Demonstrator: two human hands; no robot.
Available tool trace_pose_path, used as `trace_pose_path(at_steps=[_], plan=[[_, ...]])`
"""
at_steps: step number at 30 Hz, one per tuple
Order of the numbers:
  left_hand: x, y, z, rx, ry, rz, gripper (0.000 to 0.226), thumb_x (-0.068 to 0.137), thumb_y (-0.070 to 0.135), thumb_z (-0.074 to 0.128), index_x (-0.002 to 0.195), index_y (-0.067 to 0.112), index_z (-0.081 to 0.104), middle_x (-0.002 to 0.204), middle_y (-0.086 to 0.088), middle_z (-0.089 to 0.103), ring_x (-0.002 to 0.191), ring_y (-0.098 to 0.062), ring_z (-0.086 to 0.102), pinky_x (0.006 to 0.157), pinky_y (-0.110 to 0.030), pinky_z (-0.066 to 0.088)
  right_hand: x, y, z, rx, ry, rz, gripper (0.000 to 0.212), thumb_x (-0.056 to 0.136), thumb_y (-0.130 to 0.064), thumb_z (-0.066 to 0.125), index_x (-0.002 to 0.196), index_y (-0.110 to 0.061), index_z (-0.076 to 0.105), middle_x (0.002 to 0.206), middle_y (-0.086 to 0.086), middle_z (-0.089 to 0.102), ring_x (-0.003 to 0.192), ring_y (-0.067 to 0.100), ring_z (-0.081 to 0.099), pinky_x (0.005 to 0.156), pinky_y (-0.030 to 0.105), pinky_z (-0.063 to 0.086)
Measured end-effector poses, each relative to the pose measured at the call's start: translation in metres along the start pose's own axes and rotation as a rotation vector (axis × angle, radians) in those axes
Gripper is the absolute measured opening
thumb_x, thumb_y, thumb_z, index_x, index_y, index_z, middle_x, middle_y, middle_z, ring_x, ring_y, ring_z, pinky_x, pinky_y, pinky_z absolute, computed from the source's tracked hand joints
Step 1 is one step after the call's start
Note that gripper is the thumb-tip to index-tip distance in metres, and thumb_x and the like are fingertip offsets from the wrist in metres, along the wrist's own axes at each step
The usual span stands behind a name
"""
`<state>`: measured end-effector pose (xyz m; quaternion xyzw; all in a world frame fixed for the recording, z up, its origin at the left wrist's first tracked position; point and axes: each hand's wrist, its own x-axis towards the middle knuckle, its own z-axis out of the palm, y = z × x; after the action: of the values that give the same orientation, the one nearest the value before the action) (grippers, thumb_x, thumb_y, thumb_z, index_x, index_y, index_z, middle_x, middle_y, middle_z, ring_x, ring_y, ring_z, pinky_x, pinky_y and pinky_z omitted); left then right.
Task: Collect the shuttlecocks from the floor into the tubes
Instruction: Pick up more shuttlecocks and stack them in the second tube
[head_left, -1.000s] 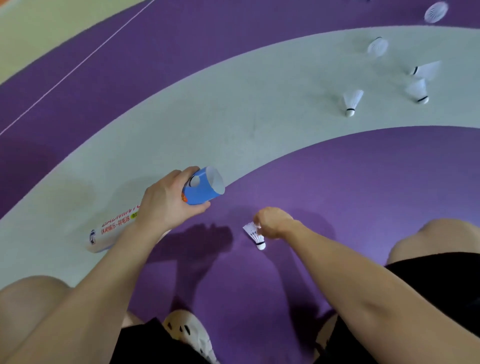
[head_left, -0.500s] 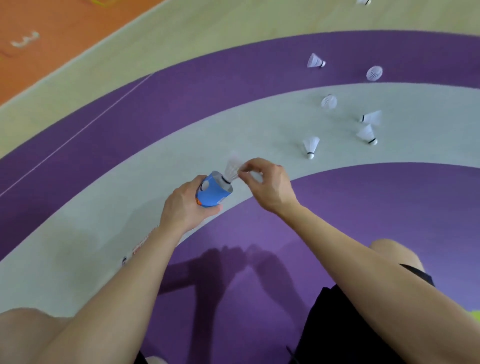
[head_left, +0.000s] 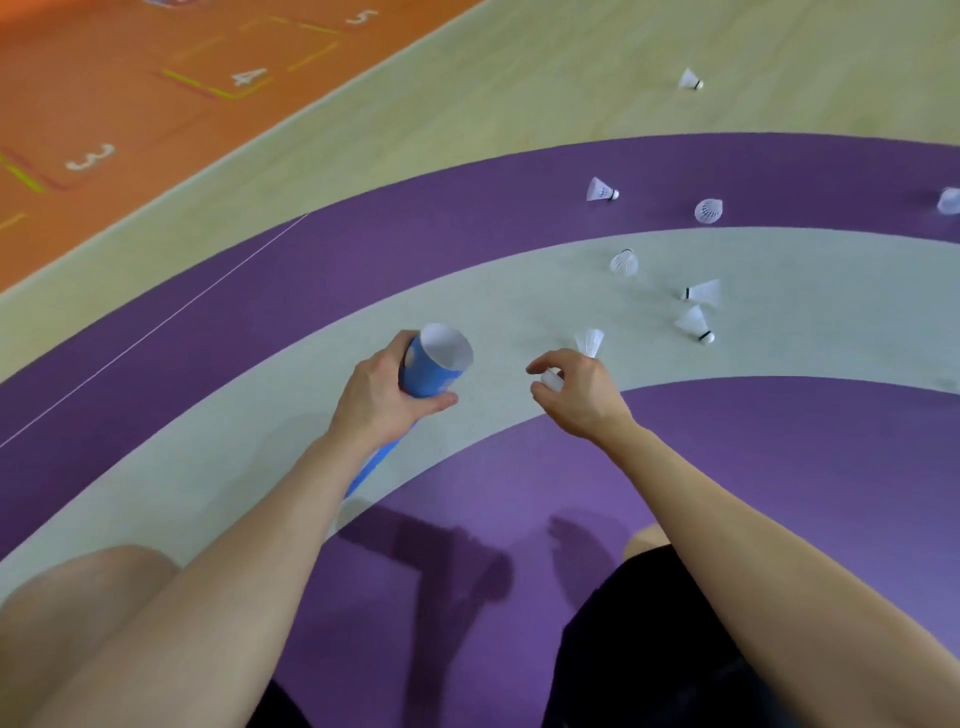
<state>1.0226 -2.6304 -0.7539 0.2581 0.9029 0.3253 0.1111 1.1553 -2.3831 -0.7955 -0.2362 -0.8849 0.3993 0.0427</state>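
Right hand (head_left: 576, 397) now back from tube (head_left: 441, 366)

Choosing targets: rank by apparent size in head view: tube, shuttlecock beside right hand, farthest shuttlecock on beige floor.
1. Tube
2. Shuttlecock beside right hand, partly hidden
3. Farthest shuttlecock, likely same size, just distant

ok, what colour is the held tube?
Blue tube, white inside its open mouth; head view.

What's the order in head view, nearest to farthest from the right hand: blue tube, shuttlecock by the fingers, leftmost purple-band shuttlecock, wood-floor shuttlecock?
1. Shuttlecock by the fingers: just beyond the right hand, on the pale band.
2. Blue tube: to its left, held by the left hand.
3. Purple-band shuttlecock: farther ahead.
4. Wood-floor shuttlecock: farthest, top right.
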Motion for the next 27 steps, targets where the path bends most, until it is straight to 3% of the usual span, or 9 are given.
trace_pose_path(at_steps=[7,16,22,27], plan=[[0.071,0.043,0.023,0.032,-0.104,0.078,0.076,0.075,0.048,0.098,0.136,0.038,0.054,0.110,0.015,0.073,0.097,-0.017,0.070,0.079,-0.032,0.053,0.043,0.069,-0.017,-0.122,-0.027,0.179,0.029,0.089,-0.021,0.061,0.114,-0.024,0.075,0.122,0.000,0.072,0.100,0.022,0.066,0.081,0.031,0.052],[0.216,0.058,0.041,0.353,-0.499,0.291,0.075,0.065,0.057,0.094,0.125,0.043,0.052,0.103,0.014,0.071,0.093,-0.020,0.069,0.081,-0.044,0.061,0.128,0.123,0.006,-0.208,0.029,0.378,0.036,0.090,-0.013,0.057,0.123,-0.020,0.071,0.126,0.001,0.068,0.107,0.029,0.066,0.086,0.037,0.057],[0.299,0.059,0.081,0.541,-0.751,0.401,0.079,0.068,0.051,0.096,0.129,0.041,0.048,0.108,0.006,0.066,0.094,-0.026,0.068,0.084,-0.046,0.060,0.185,0.146,0.016,-0.229,0.016,0.491,0.056,0.089,-0.011,0.061,0.144,-0.022,0.057,0.141,0.000,0.061,0.123,0.030,0.062,0.099,0.037,0.052],[0.333,0.052,0.102,0.620,-0.827,0.393,0.083,0.072,0.048,0.097,0.136,0.037,0.044,0.112,0.000,0.063,0.096,-0.031,0.066,0.087,-0.049,0.059,0.208,0.149,0.012,-0.248,0.005,0.526,0.051,0.092,-0.013,0.061,0.142,-0.022,0.058,0.137,-0.001,0.062,0.120,0.032,0.063,0.097,0.039,0.053]])
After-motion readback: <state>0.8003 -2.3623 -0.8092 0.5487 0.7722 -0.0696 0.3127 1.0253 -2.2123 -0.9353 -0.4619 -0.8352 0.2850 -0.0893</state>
